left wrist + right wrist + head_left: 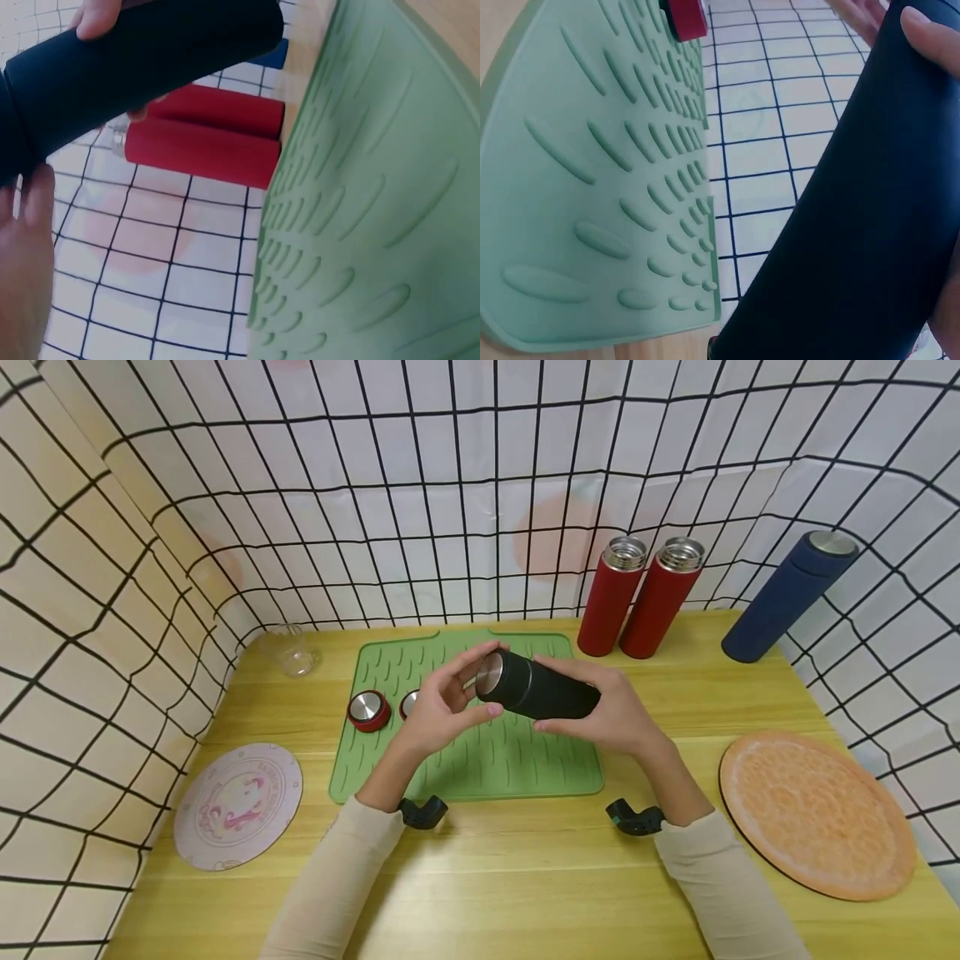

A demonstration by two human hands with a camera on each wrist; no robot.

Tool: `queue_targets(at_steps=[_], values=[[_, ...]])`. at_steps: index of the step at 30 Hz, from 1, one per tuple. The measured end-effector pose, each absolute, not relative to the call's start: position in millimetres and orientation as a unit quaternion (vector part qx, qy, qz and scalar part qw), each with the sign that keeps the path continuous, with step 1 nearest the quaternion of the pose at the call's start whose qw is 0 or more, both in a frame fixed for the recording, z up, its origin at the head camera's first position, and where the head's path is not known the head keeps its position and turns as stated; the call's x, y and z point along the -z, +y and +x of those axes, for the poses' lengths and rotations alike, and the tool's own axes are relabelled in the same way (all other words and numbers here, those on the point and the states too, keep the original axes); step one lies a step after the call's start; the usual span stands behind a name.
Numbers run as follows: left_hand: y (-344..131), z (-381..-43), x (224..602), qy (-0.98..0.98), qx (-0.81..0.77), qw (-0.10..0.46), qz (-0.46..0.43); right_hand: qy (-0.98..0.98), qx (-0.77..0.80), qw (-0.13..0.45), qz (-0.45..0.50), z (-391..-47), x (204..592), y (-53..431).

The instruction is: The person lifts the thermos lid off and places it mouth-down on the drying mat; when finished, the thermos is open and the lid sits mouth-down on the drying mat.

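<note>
A black thermos [551, 689] with a steel-topped lid [491, 675] lies tilted in the air over a green ridged mat [480, 768], its lid end toward the left. My right hand [611, 702] grips its body near the base, thumb along the near side. At the other end, my left hand [446, 706] holds the lid between thumb and fingers. On the mat, a red lid [369, 711] with a steel top sits to the left. A second red lid [408, 702] is partly hidden behind my left hand.
Two red thermoses [611, 602] without lids stand at the back right, and a blue thermos [787, 597] stands farther right. A clear glass cup [292, 652] is at the back left. Round mats lie at left [238, 806] and right [817, 814]. Gridded cloth walls the table.
</note>
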State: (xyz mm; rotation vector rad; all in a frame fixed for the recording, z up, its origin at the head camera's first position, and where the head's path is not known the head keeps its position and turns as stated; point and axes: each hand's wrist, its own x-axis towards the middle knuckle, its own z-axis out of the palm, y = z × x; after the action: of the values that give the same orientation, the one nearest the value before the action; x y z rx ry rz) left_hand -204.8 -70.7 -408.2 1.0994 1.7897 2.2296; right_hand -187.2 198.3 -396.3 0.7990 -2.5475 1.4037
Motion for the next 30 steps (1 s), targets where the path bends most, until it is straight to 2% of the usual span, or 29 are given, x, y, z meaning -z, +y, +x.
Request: queue_targets(at_steps=[4, 10, 12, 20, 26, 30], values=[[-70.8, -203.9, 408.8, 0.627, -0.71, 0.018, 0.32, -0.851, -0.445, 0.074, 0.268, -186.6, 395.2, 195.8], [-71.0, -205.8, 409.2, 0.556, -0.72, 0.051, 0.412, -0.844, -0.459, 0.065, 0.27, -186.2, 394.2, 194.9], [-70.8, -206.0, 408.6, 0.535, -0.731, 0.062, 0.419, -0.84, -0.466, 0.064, 0.27, -185.9, 394.0, 195.5], [-69.9, -202.5, 406.9, 0.635, -0.707, 0.024, 0.309, -0.846, -0.455, 0.068, 0.269, -185.3, 395.2, 195.9], [-70.6, -206.4, 407.9, 0.572, -0.712, 0.035, 0.406, -0.845, -0.465, 0.055, 0.256, -185.9, 395.5, 197.0], [-71.4, -205.7, 407.0, 0.559, -0.731, 0.04, 0.389, -0.842, -0.473, 0.056, 0.255, -186.0, 394.8, 198.3]])
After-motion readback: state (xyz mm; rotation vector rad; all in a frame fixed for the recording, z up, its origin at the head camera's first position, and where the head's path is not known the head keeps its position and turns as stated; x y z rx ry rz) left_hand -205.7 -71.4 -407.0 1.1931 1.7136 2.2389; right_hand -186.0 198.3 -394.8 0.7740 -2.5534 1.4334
